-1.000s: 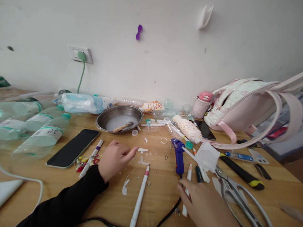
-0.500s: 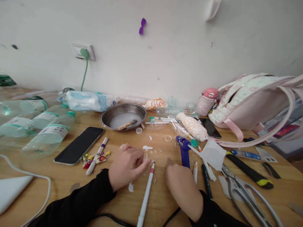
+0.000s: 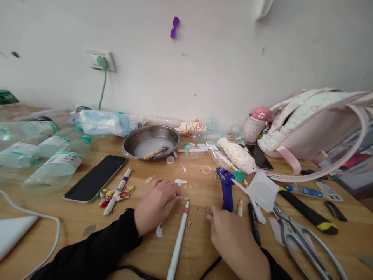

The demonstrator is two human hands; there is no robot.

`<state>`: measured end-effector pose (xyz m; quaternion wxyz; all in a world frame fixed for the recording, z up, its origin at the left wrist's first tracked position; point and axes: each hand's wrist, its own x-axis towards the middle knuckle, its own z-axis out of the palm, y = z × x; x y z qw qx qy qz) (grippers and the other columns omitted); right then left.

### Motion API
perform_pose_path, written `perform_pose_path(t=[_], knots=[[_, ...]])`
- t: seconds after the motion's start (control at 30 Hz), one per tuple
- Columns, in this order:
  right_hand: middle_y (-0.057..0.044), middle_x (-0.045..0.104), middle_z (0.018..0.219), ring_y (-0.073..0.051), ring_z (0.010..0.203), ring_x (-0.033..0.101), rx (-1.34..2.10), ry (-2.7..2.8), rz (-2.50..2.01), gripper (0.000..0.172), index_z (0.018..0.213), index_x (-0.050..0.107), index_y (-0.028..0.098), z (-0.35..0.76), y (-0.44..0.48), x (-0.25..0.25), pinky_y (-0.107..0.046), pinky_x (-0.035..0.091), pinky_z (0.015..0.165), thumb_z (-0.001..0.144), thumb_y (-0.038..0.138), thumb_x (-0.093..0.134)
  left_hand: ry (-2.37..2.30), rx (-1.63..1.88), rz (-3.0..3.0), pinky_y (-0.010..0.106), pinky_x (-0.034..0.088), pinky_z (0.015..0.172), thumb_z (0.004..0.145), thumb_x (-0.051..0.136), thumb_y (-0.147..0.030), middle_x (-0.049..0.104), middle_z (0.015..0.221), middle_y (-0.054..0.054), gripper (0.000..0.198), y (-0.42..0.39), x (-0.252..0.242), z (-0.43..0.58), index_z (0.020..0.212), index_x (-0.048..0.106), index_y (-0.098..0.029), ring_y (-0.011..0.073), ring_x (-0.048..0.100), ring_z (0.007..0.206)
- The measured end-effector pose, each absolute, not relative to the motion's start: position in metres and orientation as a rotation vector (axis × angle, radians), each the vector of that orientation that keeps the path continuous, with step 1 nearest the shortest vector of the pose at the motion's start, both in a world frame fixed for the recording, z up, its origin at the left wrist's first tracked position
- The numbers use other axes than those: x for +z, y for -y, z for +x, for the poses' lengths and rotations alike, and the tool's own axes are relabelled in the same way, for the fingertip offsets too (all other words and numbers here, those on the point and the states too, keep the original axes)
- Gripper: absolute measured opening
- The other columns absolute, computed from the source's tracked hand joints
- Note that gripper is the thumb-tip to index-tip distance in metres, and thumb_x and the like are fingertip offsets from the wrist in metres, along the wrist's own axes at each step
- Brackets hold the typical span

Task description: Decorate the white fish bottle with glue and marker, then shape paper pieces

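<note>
Pink-banded white marker (image 3: 178, 241), lower centre of the frame, looks light, stiff, best held mid-barrel. Our left hand (image 3: 159, 204) and right hand (image 3: 237, 241) bend their fingers; we can't tell whether they grip anything.

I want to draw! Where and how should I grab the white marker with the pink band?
Probably pinch the marker across its middle, coming from above: it lies on the table, long and slim, its pink-banded end pointing away, and nothing covers its upper side there.
</note>
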<state>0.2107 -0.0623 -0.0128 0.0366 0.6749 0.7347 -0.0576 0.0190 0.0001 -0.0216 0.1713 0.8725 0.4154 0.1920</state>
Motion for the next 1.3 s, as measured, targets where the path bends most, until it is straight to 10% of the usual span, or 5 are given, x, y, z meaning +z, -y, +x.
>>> perform_pose_path(t=[0.4, 0.57, 0.8, 1.3], knots=[[-0.004, 0.069, 0.058, -0.023, 0.056, 0.066, -0.014, -2.0, 2.276, 0.032, 0.066, 0.065, 0.023, 0.297, 0.07, 0.007, -0.026, 0.034, 0.044, 0.087, 0.035, 0.044, -1.248, 0.601, 2.708, 0.038, 0.036, 0.075, 0.088, 0.03, -0.017, 0.058, 0.059, 0.001, 0.03, 0.001, -0.023, 0.018, 0.065, 0.05, -0.018, 0.0169, 0.052, 0.06], [-0.012, 0.059, 0.114, -0.025, 0.095, 0.059, 0.415, -2.167, 2.234, 0.039, 0.113, 0.058, 0.018, 0.353, 0.029, 0.003, -0.031, 0.044, 0.074, 0.077, 0.005, 0.049, -1.26, 0.598, 2.675, 0.031, 0.038, 0.069, 0.092, 0.031, -0.033, 0.054, 0.049, -0.003, 0.043, -0.002, -0.026, 0.016, 0.055, 0.049, -0.018, 0.0131, 0.05, 0.051], [-0.014, 0.062, 0.089, -0.027, 0.083, 0.06, 0.46, -2.109, 2.29, 0.02, 0.08, 0.068, 0.014, 0.375, 0.006, -0.002, -0.035, 0.044, 0.069, 0.081, 0.018, 0.048, -1.191, 0.622, 2.602, 0.028, 0.038, 0.066, 0.089, 0.038, -0.04, 0.053, 0.048, -0.005, 0.044, -0.002, -0.028, 0.017, 0.052, 0.047, -0.018, 0.0108, 0.048, 0.049], [-0.009, 0.07, 0.092, -0.021, 0.085, 0.063, 0.167, -2.077, 2.593, 0.026, 0.08, 0.066, 0.016, 0.385, 0.01, -0.001, -0.028, 0.045, 0.071, 0.082, 0.021, 0.041, -1.058, 0.6, 2.57, 0.028, 0.039, 0.065, 0.089, 0.034, -0.022, 0.05, 0.05, -0.005, 0.037, 0.004, -0.025, 0.024, 0.055, 0.048, -0.019, 0.0112, 0.045, 0.05]])
